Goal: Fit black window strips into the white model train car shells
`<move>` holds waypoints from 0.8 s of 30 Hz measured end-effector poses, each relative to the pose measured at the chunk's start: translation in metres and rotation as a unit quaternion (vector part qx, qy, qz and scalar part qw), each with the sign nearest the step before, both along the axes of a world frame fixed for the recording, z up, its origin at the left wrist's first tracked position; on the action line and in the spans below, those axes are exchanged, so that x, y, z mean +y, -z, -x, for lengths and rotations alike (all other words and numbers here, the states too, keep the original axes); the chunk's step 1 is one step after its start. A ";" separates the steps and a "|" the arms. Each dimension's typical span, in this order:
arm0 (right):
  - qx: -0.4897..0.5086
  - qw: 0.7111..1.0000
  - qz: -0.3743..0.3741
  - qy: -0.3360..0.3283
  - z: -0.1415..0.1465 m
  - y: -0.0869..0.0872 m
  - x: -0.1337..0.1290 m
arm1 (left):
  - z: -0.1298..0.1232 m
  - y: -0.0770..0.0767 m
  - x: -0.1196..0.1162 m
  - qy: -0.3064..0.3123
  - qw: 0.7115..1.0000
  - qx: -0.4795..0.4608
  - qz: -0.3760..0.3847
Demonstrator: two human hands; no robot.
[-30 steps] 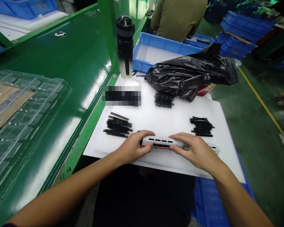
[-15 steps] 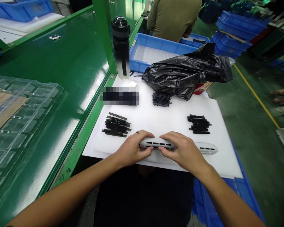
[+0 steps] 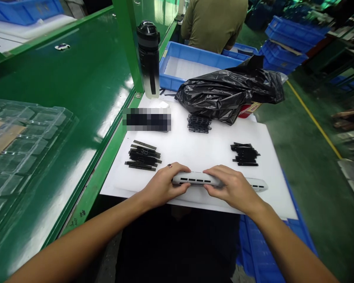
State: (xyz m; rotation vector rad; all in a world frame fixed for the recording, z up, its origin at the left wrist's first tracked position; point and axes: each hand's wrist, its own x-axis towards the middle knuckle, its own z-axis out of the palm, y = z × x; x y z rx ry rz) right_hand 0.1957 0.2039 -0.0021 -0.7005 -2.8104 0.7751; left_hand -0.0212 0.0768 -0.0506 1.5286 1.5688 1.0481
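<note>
A long pale grey slotted part (image 3: 197, 179) lies across the front of the white board, gripped at both ends. My left hand (image 3: 166, 184) pinches its left end between thumb and fingers. Its right end is in the grip of my right hand (image 3: 231, 186). Beyond that hand, a second grey slotted part (image 3: 261, 184) shows, partly hidden. Flat black strips form a left pile (image 3: 143, 156) and a right pile (image 3: 245, 154) farther back. Thin black frames (image 3: 199, 124) are heaped at the middle back.
Behind the white board (image 3: 171, 149) are a black plastic bag (image 3: 221, 92), a dark bottle (image 3: 148, 59) and a blue bin (image 3: 202, 53). A blurred dark object (image 3: 147, 120) lies at the back left. A person (image 3: 215, 25) sits beyond. Clear trays (image 3: 23, 157) rest at left.
My right hand has shifted slightly right along the grey part, so the gap between my hands is wider. The part's slotted face appears turned a little. The whole view has shifted slightly.
</note>
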 end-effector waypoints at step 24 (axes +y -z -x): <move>-0.034 0.983 -0.107 0.147 -0.062 -0.002 0.164 | 0.009 -0.007 0.008 -0.028 0.976 -0.197 0.088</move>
